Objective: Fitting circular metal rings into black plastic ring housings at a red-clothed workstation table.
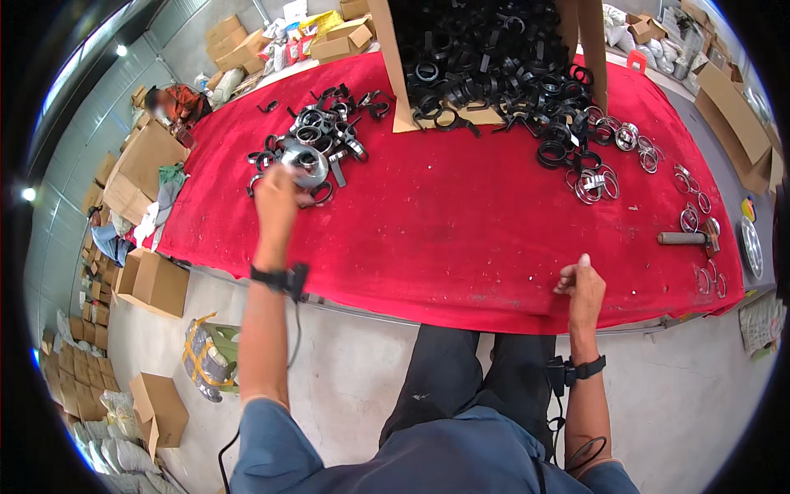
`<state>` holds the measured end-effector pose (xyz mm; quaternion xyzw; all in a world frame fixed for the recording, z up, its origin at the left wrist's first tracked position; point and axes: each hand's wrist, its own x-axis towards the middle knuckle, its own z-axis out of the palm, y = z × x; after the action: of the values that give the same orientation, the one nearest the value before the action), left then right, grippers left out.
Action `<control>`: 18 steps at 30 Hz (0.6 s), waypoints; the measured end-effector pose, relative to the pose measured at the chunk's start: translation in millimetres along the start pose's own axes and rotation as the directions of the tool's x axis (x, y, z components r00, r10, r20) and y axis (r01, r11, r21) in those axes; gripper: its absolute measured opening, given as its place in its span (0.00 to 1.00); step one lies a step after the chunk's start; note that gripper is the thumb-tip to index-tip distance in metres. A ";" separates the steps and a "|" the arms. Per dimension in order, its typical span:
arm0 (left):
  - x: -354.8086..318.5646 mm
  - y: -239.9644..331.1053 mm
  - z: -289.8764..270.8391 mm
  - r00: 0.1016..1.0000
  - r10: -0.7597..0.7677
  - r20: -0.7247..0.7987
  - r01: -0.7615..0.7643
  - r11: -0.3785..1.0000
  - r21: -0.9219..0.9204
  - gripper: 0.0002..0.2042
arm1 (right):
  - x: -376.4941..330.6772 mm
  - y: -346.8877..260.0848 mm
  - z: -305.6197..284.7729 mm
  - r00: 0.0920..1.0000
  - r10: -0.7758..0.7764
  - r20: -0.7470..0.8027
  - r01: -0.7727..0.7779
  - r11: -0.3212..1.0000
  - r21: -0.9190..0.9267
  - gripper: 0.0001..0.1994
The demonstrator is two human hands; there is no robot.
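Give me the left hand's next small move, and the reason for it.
Probably ease the left hand down and set the shiny round piece among the black ring-shaped parts: the piece appears to be at that hand's motion-blurred fingertips, over the pile's near edge, while the right hand looks empty by the red cloth's near edge.

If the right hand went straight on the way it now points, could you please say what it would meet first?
Probably the silver rings ahead of the right hand, across red cloth; its height is unclear.
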<state>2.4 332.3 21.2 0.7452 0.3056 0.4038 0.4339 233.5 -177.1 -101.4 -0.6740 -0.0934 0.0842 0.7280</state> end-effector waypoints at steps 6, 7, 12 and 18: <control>124.3 -61.9 -22.4 0.935 -0.052 -0.351 0.113 0.981 0.155 0.26 | 18.0 1.5 -12.2 0.990 -0.050 -0.132 0.034 0.992 -0.124 0.30; 137.9 -72.5 -36.4 0.900 0.208 -0.383 -0.031 0.907 0.420 0.24 | 21.7 7.2 -0.5 0.994 -0.047 -0.095 0.039 0.996 -0.085 0.30; 93.8 -12.2 173.4 0.934 0.357 0.036 -0.332 0.821 0.464 0.28 | 18.8 26.4 -15.6 0.948 -0.258 -0.184 0.147 0.873 -0.465 0.28; 126.1 -5.9 296.5 0.845 0.378 0.377 -0.528 0.702 0.479 0.43 | 8.8 25.8 2.5 0.885 -0.436 -0.166 0.244 0.737 -0.631 0.26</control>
<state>320.2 317.9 -29.9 0.9361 0.1595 0.2921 0.1142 241.5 -170.5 -126.8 -0.8424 -0.1252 -0.1898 0.4885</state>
